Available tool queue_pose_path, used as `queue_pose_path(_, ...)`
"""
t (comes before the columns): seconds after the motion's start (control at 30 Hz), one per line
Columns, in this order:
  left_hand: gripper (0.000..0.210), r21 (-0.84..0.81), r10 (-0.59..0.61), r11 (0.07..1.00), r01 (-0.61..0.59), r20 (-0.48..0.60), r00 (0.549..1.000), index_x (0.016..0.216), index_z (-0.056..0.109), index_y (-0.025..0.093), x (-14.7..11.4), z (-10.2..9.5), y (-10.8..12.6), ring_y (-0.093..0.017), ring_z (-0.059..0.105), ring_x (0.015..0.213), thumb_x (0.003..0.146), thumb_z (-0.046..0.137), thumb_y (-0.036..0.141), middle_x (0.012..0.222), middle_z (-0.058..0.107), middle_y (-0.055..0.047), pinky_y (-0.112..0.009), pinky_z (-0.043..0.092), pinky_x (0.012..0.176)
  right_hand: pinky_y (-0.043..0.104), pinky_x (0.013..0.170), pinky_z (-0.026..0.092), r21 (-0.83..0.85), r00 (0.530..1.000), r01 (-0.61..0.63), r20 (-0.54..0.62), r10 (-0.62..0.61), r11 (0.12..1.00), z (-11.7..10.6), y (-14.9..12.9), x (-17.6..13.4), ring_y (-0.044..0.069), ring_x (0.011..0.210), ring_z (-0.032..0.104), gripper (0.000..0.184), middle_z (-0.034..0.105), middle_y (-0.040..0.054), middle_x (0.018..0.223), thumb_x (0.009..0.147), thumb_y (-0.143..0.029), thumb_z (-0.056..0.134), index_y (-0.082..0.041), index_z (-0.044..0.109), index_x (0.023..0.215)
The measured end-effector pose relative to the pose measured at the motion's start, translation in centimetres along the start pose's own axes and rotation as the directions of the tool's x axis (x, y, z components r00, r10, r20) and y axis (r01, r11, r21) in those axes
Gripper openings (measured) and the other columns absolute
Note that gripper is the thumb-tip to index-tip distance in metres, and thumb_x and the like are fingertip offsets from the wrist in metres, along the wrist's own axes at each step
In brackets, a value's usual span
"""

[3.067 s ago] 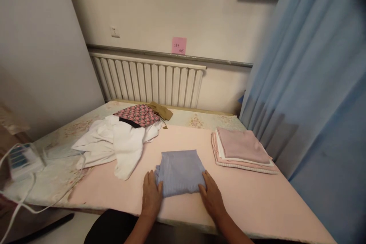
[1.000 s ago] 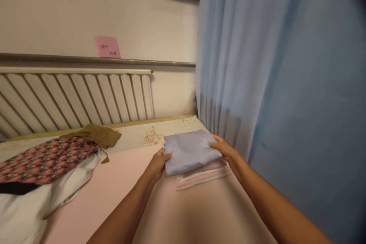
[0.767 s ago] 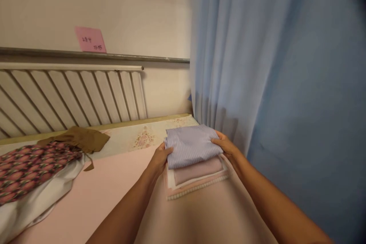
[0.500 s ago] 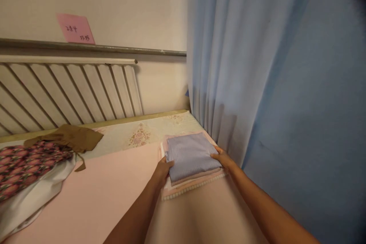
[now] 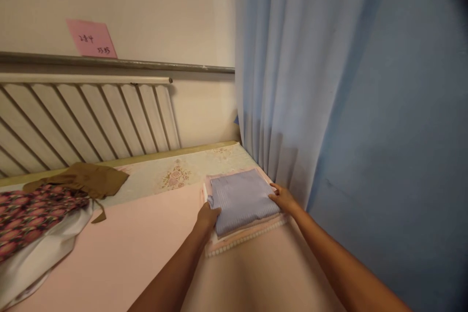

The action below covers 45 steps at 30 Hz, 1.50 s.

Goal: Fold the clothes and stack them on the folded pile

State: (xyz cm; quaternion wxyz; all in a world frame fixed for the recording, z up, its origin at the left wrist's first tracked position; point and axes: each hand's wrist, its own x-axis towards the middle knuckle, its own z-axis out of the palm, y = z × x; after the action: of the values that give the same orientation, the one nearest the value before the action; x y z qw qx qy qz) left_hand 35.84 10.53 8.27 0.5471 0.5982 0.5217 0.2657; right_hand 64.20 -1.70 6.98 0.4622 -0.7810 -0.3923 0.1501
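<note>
A folded lavender-blue cloth (image 5: pixel 243 200) with fine stripes lies on top of a small stack of folded fabric. Below it, a folded pink cloth (image 5: pixel 241 239) with a pale checked trim shows along the front edge. My left hand (image 5: pixel 208 217) grips the left edge of the lavender cloth, thumb on top and fingers hidden beneath the side. At the right edge, my right hand (image 5: pixel 284 198) pinches the same cloth between thumb and fingers. The stack rests on the pink sheet (image 5: pixel 146 234) of a bed, near its right side.
Crumpled clothes lie at the left: a brown garment (image 5: pixel 98 179), a flowered one (image 5: pixel 32 214) and a white one (image 5: pixel 40 263). A radiator (image 5: pixel 87 122) and a pipe (image 5: pixel 164 65) line the back wall. A blue curtain (image 5: pixel 281 73) hangs close on the right.
The view has shifted very slightly to the right. Both hands stay at the sides of the folded lavender cloth, which shows no clear movement on the bed.
</note>
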Motion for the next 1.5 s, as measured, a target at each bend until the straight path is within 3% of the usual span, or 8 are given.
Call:
queue_pose_path(0.2, 0.064, 0.318, 0.33, 0.914, -0.252, -0.224, 0.917, 0.138, 0.039, 0.014, -0.7, 0.0, 3.0, -0.034, 0.019, 0.144, 0.077, 0.056, 0.02, 0.154, 0.026, -0.019, -0.049, 0.019, 0.113, 0.042, 0.101, 0.038, -0.148, 0.973, 0.167, -0.134, -0.187, 0.975, -2.3, -3.5, 1.4, 0.027, 0.109, 0.058, 0.05, 0.066, 0.0113, 0.116, 0.078, -0.021, 0.053, -0.017, 0.059, 0.127)
queue_pose_path(0.33, 0.054, 0.654, 0.597, 0.623, -0.429, -0.043, 0.801, 0.14, 0.041, 0.011, -0.6, 3.6, 5.2, -0.027, 0.019, 0.145, 0.086, 0.041, 0.014, 0.156, 0.026, -0.017, -0.045, 0.019, 0.116, 0.041, 0.109, 0.031, -0.183, 0.924, 0.348, -0.097, -0.369, 0.919, 0.3, -6.5, 2.0, 0.025, 0.125, 0.049, 0.046, 0.057, 0.0105, 0.134, 0.087, -0.025, 0.045, -0.017, 0.056, 0.132)
queue_pose_path(0.47, 0.05, 0.761, 0.575, 0.478, -0.439, 0.106, 0.811, 0.141, 0.044, 0.015, 0.9, 7.5, 4.5, -0.03, 0.022, 0.144, 0.092, 0.036, 0.021, 0.155, 0.032, -0.013, -0.048, 0.021, 0.114, 0.044, 0.113, 0.026, -0.321, 0.848, 0.522, 0.092, -0.522, 0.79, 5.4, -6.7, 1.3, 0.025, 0.135, 0.039, 0.044, 0.049, 0.0116, 0.142, 0.089, -0.021, 0.045, -0.016, 0.056, 0.132)
queue_pose_path(0.73, 0.054, 0.79, 0.545, 0.447, -0.42, 0.131, 0.828, 0.144, 0.041, 0.016, 3.0, 8.0, -0.8, -0.029, 0.021, 0.145, 0.092, 0.038, 0.032, 0.153, 0.036, -0.011, -0.051, 0.014, 0.117, 0.053, 0.114, 0.012, -0.459, 0.905, 0.418, 0.13, -0.406, 0.784, 10.0, -2.2, -0.9, 0.031, 0.139, 0.032, 0.043, 0.047, 0.0118, 0.145, 0.093, -0.028, 0.044, -0.019, 0.053, 0.135)
queue_pose_path(1.0, 0.057, 0.766, 0.478, 0.529, -0.366, 0.087, 0.874, 0.146, 0.036, 0.015, 1.6, 5.8, -1.2, -0.027, 0.014, 0.146, 0.093, 0.036, 0.037, 0.157, 0.028, -0.011, -0.051, 0.009, 0.119, 0.057, 0.109, 0.021, -0.622, 0.879, 0.448, 0.176, -0.444, 0.642, 10.1, -1.4, -0.9, 0.034, 0.135, 0.037, 0.046, 0.048, 0.0133, 0.144, 0.093, -0.029, 0.036, -0.018, 0.055, 0.134)
queue_pose_path(1.2, 0.064, 0.633, 0.417, 0.594, -0.496, 0.285, 0.863, 0.148, 0.032, 0.015, -2.8, 2.3, -2.4, -0.03, 0.014, 0.146, 0.094, 0.031, 0.049, 0.157, 0.027, -0.014, -0.053, 0.012, 0.118, 0.058, 0.103, 0.033, -0.657, 0.791, 0.566, 0.26, -0.554, 0.499, 9.8, 1.1, -0.1, 0.034, 0.131, 0.043, 0.05, 0.052, 0.0101, 0.141, 0.09, -0.028, 0.027, -0.022, 0.064, 0.122)
queue_pose_path(1.37, 0.06, 0.564, 0.358, 0.702, -0.434, 0.248, 0.9, 0.146, 0.035, 0.014, -8.8, -3.9, -7.8, -0.026, 0.021, 0.145, 0.091, 0.037, 0.038, 0.156, 0.029, -0.013, -0.042, 0.02, 0.119, 0.05, 0.101, 0.042, -0.525, 0.802, 0.58, 0.237, -0.548, 0.622, 8.8, 2.3, -0.3, 0.032, 0.122, 0.054, 0.048, 0.063, 0.011, 0.127, 0.081, -0.039, 0.036, -0.024, 0.068, 0.113)
queue_pose_path(1.5, 0.051, 0.554, 0.267, 0.788, -0.269, 0.087, 0.96, 0.135, 0.049, 0.012, -12.9, -11.3, -13.7, -0.026, 0.042, 0.134, 0.088, 0.037, 0.027, 0.144, 0.048, -0.016, -0.041, 0.03, 0.114, 0.044, 0.096, 0.049, -0.394, 0.913, 0.408, 0.192, -0.361, 0.824, 6.7, 2.6, -1.7, 0.03, 0.11, 0.063, 0.05, 0.069, 0.0087, 0.115, 0.075, -0.049, 0.038, -0.026, 0.07, 0.106)
